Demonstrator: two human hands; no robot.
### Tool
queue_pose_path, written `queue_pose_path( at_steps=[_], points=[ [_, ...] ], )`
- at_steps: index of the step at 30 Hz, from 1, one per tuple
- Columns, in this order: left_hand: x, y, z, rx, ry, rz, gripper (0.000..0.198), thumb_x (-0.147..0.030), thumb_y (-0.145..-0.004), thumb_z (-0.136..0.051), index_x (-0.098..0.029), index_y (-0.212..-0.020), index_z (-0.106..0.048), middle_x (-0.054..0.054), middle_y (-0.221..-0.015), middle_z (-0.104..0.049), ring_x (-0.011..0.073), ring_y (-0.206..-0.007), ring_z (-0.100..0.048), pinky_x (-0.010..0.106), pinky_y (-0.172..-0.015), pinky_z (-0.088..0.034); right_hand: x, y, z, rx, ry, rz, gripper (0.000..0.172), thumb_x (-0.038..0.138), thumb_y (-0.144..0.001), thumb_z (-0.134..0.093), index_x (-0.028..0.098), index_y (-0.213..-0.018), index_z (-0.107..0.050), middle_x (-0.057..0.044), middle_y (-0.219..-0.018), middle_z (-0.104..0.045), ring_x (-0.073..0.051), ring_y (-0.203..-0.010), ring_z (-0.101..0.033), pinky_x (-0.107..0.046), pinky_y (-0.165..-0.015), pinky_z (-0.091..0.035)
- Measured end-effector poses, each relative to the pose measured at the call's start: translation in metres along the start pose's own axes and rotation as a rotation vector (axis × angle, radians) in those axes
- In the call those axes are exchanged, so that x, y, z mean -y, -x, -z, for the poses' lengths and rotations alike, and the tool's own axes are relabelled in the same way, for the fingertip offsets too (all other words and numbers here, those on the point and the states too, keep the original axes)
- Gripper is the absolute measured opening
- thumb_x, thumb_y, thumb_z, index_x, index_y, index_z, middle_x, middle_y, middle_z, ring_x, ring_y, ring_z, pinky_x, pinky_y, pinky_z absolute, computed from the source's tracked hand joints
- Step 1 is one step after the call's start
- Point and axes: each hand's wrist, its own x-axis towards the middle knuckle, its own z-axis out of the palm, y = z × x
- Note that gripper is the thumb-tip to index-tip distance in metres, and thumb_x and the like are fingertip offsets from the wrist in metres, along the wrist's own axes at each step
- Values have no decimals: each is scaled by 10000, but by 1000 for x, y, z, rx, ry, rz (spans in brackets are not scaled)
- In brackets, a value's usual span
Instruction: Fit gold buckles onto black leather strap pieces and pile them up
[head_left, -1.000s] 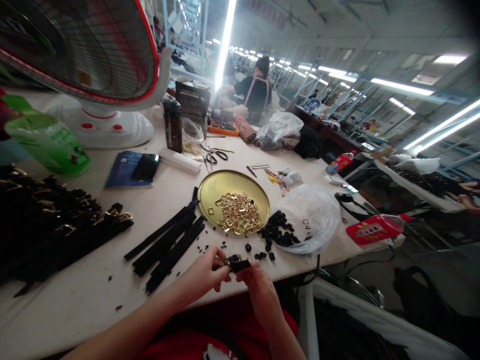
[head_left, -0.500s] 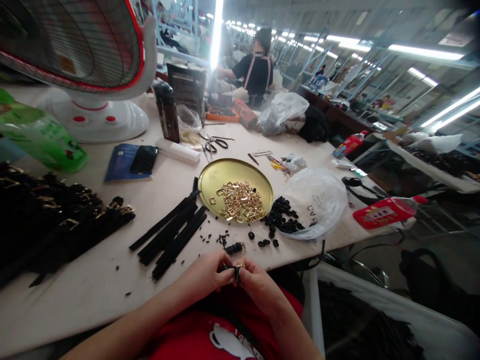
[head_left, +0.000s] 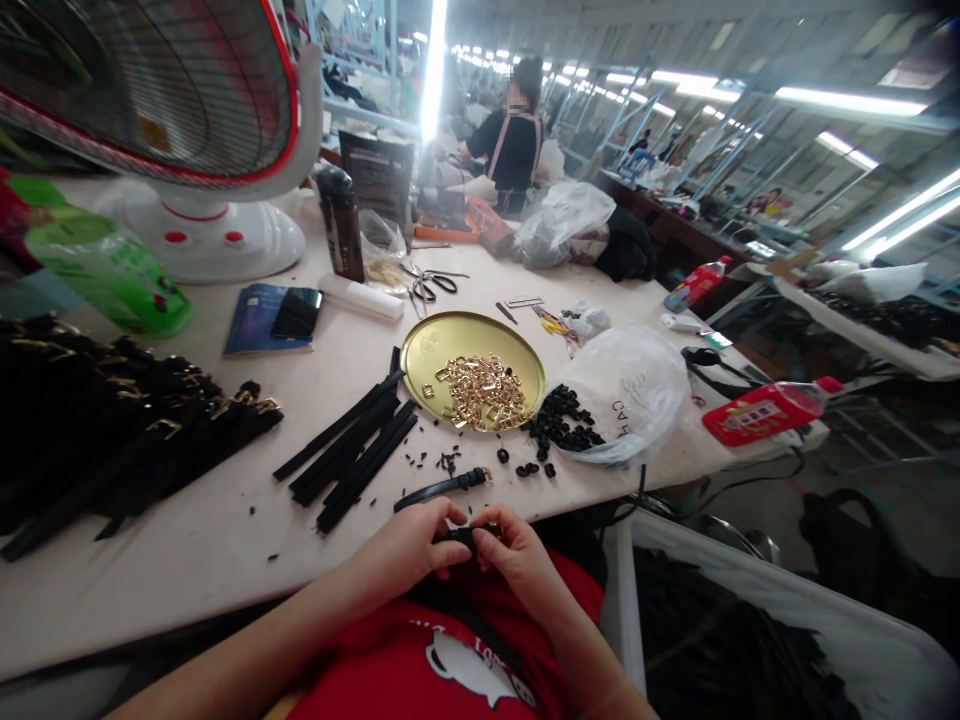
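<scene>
My left hand (head_left: 416, 548) and my right hand (head_left: 519, 552) meet at the table's front edge, above my lap. Both are closed, thumbs and fingers pinching a short black strap (head_left: 463, 538) between them. A gold glint shows by the right fingers, but the held end is mostly hidden. Just beyond them lies another black strap (head_left: 442, 487) with a gold buckle. Farther back, a round gold tray (head_left: 427, 340) bears a heap of small gold buckles (head_left: 484, 388). Small black rings (head_left: 566, 422) spill from a clear plastic bag (head_left: 645, 385) on its right.
Black strips (head_left: 352, 440) and tiny black scraps (head_left: 448, 463) lie left of centre. A pile of buckled straps (head_left: 150, 430) covers the far left, below a fan (head_left: 225, 240) and green bottle (head_left: 112, 270). Scissors (head_left: 431, 283) lie behind the tray; a white bin (head_left: 634, 610) stands at right.
The view has shifted slightly. My hands have drawn a little back from the strap on the table, so more of its length shows. Both still pinch the other strap.
</scene>
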Motion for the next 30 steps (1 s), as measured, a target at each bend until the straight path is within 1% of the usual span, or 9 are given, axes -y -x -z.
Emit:
queue_pose_path(
  at_steps=[4, 6, 10, 12, 17, 19, 21, 25, 30],
  points=[
    [8, 2, 1, 136, 78, 44, 300, -277, -680, -507, -166, -955, -554, -2, -693, -658, 155, -636, -608, 214, -546, -423, -6, 3, 0, -58, 29, -22, 199, 345, -696, -603, 176, -766, -525, 75, -484, -451, -76, -433, -398, -212, -455, -309],
    [11, 2, 1, 165, 101, 74, 286, -292, -696, -485, -158, -936, -566, 8, -699, -664, 156, -634, -610, 217, -547, -425, -7, 3, 0, -87, 84, 5, 161, 324, -699, -593, 180, -737, -531, 67, -502, -458, -83, -445, -404, -216, -459, -314],
    [12, -1, -3, 109, 20, 72, 256, -279, -696, -469, -161, -884, -597, 1, -674, -652, 151, -619, -604, 217, -557, -422, -7, 5, 3, -96, 344, 190, 30, 212, -702, -575, 194, -678, -583, 18, -645, -533, -124, -598, -476, -234, -543, -357],
    [10, -4, -6, 100, -46, 59, 248, -273, -699, -456, -173, -870, -606, -6, -659, -645, 149, -607, -596, 211, -544, -411, -6, 7, 6, -77, 417, 234, 43, 179, -705, -564, 204, -693, -597, 9, -684, -550, -139, -651, -492, -242, -579, -370],
    [3, -13, -7, 60, -206, -21, 182, -250, -684, -465, -188, -769, -613, -16, -653, -639, 143, -617, -578, 205, -554, -382, -9, 5, 4, -74, 283, 119, 44, 238, -732, -565, 194, -730, -560, 24, -628, -534, -118, -560, -472, -231, -524, -367],
    [1, -17, 0, 74, -157, 5, 215, -253, -684, -468, -188, -836, -606, -15, -678, -648, 142, -616, -584, 203, -547, -386, -10, -1, 1, -64, 164, 57, 93, 279, -737, -570, 194, -767, -547, 42, -574, -510, -108, -507, -458, -225, -493, -360],
    [0, -20, 9, 68, -97, 43, 260, -263, -691, -469, -182, -909, -585, -13, -692, -655, 141, -607, -589, 203, -536, -390, -9, -11, 1, -72, 103, 62, 159, 306, -731, -586, 196, -836, -542, 38, -602, -531, -119, -535, -485, -236, -520, -382],
    [-1, -27, 24, -19, -163, 46, 188, -275, -695, -484, -178, -816, -590, -15, -649, -650, 145, -616, -588, 209, -557, -384, -4, -34, 10, -95, 205, 170, 180, 344, -739, -586, 186, -824, -569, -15, -737, -590, -168, -692, -529, -286, -657, -410],
    [-2, -39, 21, -59, -221, -26, 178, -248, -741, -450, -191, -838, -587, -7, -689, -657, 142, -639, -599, 209, -577, -395, 1, -55, 22, -18, 197, 106, 227, 391, -732, -591, 171, -788, -583, -13, -669, -579, -163, -643, -521, -285, -616, -408]
  ],
)
